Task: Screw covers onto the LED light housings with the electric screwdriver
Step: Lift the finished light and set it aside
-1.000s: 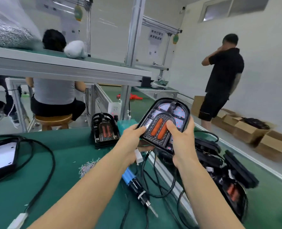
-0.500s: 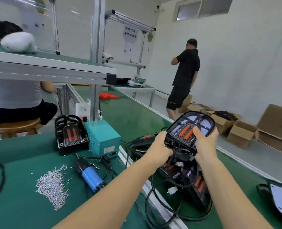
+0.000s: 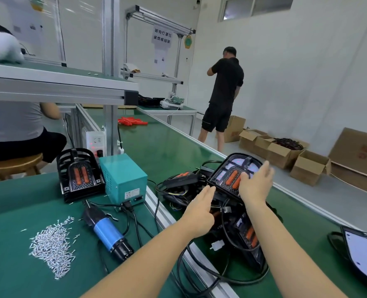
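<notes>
Head view. Right hand (image 3: 256, 186) rests with straight fingers on top of a black light housing (image 3: 227, 175) with orange lenses; not gripping. That housing sits tilted atop a pile of housings and cables (image 3: 238, 231) on the green conveyor belt (image 3: 167, 147). Left hand (image 3: 199, 211) is released, fingers extended, just beside the housing's near edge; contact cannot be told. Electric screwdriver (image 3: 107, 233), blue-bodied, lies on the green bench (image 3: 10, 211) to the left, untouched. Heap of screws (image 3: 51, 246) near it. Another housing (image 3: 79, 175) stands beside a teal power box (image 3: 123, 177).
</notes>
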A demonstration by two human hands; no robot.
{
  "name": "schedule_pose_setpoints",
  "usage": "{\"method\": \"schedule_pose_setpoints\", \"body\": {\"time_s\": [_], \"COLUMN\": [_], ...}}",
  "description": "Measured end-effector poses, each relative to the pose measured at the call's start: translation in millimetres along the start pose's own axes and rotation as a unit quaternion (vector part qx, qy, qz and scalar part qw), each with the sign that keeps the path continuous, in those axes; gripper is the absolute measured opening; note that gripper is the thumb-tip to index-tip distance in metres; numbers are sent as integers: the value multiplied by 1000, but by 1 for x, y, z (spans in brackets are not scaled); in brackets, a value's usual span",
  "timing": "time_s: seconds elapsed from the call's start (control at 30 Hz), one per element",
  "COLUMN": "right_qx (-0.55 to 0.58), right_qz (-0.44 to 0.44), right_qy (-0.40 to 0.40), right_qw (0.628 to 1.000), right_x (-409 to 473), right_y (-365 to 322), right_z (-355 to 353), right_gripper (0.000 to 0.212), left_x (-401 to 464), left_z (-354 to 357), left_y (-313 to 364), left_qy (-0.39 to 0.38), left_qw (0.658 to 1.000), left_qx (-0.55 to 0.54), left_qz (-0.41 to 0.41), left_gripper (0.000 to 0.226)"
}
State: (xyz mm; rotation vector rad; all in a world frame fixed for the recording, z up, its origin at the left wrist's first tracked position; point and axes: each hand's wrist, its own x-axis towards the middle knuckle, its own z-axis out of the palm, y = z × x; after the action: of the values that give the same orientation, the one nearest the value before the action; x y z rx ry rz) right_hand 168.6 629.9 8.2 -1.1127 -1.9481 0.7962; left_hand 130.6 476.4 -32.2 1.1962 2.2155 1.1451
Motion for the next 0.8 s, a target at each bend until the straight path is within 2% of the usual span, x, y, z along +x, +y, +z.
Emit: {"method": "schedule_pose_setpoints", "body": {"time_s": [0.1,0.2,0.3,0.57,0.73,0.8], "right_qx": [-216,-332,-374,-442,-485,-496], "right_qz": [-81,-94,-103,-134,-106,-122], "right_qy": [-17,-67,-59,-66,-56,-58], "right_qw": [973,936,920,884,866,858], "right_x": [0,-4,-8,-34,-37,-46], "right_y": [-1,-2,-1,13,6,5], "right_z": [0,1,1,-4,-13,-7], "right_gripper": [46,42,46,56,54,54], "left_x": [-1,-2,-6,-16,-19,-19], "left_z": [-3,-4,-8,-8,-2,0], "left_y": [-4,-11,-19,-17,-15,-16], "left_qy": [-5,-18,-17,-44,-30,-38], "left_qw": [995,981,979,988,983,976], "left_qx": [94,191,204,145,182,215], "left_qz": [21,13,-11,-16,10,18], "left_gripper": [80,77,77,82,88,88]}}
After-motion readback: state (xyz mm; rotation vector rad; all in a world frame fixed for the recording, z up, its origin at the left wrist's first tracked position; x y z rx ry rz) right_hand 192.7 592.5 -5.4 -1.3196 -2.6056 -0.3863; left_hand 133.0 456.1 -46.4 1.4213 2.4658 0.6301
